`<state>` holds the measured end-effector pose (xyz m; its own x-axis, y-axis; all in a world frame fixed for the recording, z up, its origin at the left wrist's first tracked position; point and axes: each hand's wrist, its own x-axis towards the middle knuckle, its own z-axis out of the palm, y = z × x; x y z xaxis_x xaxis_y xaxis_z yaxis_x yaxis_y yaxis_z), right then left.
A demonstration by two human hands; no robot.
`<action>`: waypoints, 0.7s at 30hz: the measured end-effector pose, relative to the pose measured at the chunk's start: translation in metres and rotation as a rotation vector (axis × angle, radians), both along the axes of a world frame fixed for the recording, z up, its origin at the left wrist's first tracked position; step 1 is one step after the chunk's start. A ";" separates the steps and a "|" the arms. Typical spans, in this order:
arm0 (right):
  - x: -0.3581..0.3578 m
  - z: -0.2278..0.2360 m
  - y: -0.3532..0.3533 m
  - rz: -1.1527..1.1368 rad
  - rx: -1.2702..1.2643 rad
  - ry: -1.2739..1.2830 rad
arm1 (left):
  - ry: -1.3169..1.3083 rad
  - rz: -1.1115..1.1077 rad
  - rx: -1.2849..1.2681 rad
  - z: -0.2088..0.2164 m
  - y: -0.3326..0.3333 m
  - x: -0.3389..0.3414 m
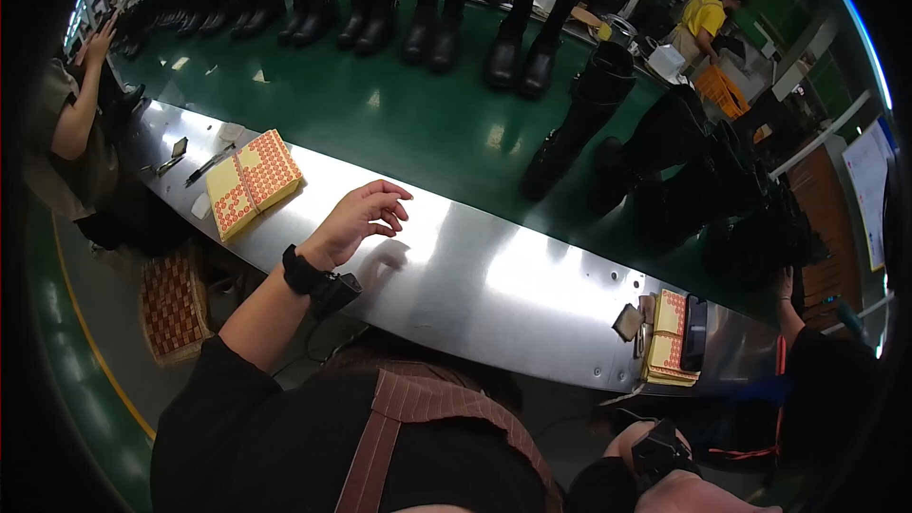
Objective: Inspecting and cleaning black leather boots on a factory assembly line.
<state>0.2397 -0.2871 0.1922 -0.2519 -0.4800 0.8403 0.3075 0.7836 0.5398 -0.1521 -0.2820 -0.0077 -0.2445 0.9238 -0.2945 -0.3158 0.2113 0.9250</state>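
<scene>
My left hand (pixel 366 218) hovers above the shiny metal ledge, palm partly toward the right. Its fingers are loosely bent and apart, with nothing in them. A black strapped device (pixel 323 285) sits on that wrist. Nearest to this hand, on its left, lies a banded stack of yellow cards with red dots (pixel 252 180). At the lower right, my right arm is bent near my body, below the ledge, with another black wrist device (pixel 660 451). Part of my right hand (pixel 708 496) seems to show at the lower edge; its fingers are hidden.
Pairs of black boots (pixel 437 9) stand along the green belt (pixel 408 114), more crowded at right (pixel 665 161). A second card stack (pixel 668 332) and a phone (pixel 694 332) lie on the ledge. Co-workers are at left (pixel 71 133) and right, one hand (pixel 787 290) near boots.
</scene>
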 end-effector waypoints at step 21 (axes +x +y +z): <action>-0.368 -0.219 0.427 -0.620 -1.384 -0.436 | -0.443 0.065 0.127 -0.077 0.041 -0.086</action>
<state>-0.1278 0.1397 -0.0271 -0.4395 0.8331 0.3358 0.7736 0.5411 -0.3297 -0.2376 -0.2406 -0.0851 -0.1794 0.9461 -0.2697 -0.6956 0.0719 0.7149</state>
